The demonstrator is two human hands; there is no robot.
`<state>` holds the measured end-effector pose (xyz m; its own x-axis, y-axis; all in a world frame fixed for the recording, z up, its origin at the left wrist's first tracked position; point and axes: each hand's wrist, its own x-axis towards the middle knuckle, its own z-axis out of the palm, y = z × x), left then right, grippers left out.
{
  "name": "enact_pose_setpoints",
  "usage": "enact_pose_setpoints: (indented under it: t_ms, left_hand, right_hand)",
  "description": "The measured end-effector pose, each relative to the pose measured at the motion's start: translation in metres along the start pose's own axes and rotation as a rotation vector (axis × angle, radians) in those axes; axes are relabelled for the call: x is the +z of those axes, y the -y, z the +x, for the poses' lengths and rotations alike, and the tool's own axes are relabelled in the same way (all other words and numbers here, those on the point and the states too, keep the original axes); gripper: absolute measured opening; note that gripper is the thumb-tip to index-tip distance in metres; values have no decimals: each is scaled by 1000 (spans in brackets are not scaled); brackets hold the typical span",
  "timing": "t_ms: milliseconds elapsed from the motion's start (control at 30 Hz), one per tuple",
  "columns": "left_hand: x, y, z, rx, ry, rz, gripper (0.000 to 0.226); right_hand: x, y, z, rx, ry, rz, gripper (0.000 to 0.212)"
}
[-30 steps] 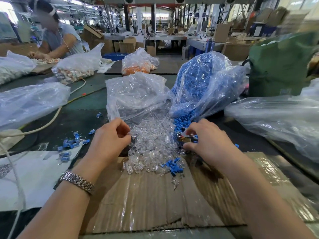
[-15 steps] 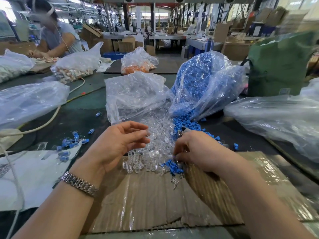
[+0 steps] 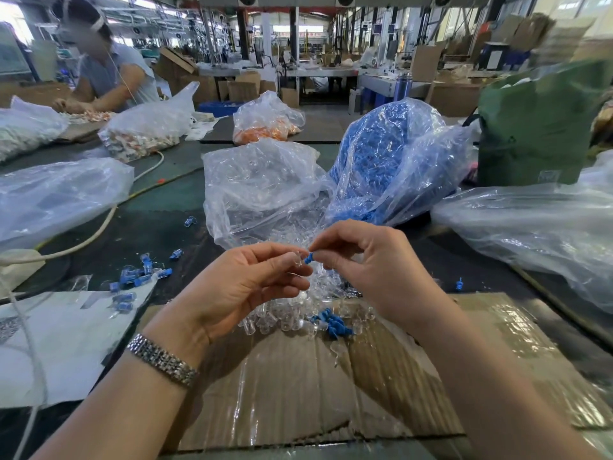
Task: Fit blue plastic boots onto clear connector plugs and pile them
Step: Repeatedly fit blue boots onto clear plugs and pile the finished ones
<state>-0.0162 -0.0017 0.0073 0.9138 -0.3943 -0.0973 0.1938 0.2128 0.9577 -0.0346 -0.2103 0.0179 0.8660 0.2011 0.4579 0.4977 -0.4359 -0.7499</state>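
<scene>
My left hand [image 3: 245, 287] pinches a clear connector plug [image 3: 298, 258] between thumb and fingertips. My right hand [image 3: 368, 260] pinches a small blue boot [image 3: 309, 258], its tip meeting the plug. Both hands are raised above a heap of loose clear plugs [image 3: 292, 313] with a few blue boots [image 3: 333, 323] on the cardboard sheet [image 3: 298, 386]. Behind stand an open clear bag of plugs [image 3: 262, 190] and a bag full of blue boots [image 3: 388, 161]. A small pile of fitted blue-and-clear pieces [image 3: 139, 275] lies on the dark table at the left.
Large clear plastic bags lie at the left [image 3: 59, 197] and right [image 3: 537, 227]. A white cable [image 3: 96, 227] crosses the table. White plastic sheet [image 3: 66, 343] covers the near left. A green bag [image 3: 544, 127] stands at the back right. Another person [image 3: 109, 74] works at the far left.
Both hands have lifted off the heap and come together. The left now holds a clear plug and the right a blue boot, brought tip to tip.
</scene>
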Motion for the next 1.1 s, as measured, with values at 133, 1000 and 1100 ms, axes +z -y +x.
enact_pose_setpoints:
  t_ms: [133, 1000, 1100]
  left_hand:
    - [3, 0, -1, 0, 4, 11, 28]
    - [-2, 3, 2, 121, -72, 10, 22]
    - [-6, 1, 2, 133, -127, -16, 22]
  right_hand:
    - [2, 1, -1, -87, -9, -94, 7]
    - [-28, -25, 0, 607, 252, -877, 33]
    - [-34, -22, 0, 547, 179, -861, 29]
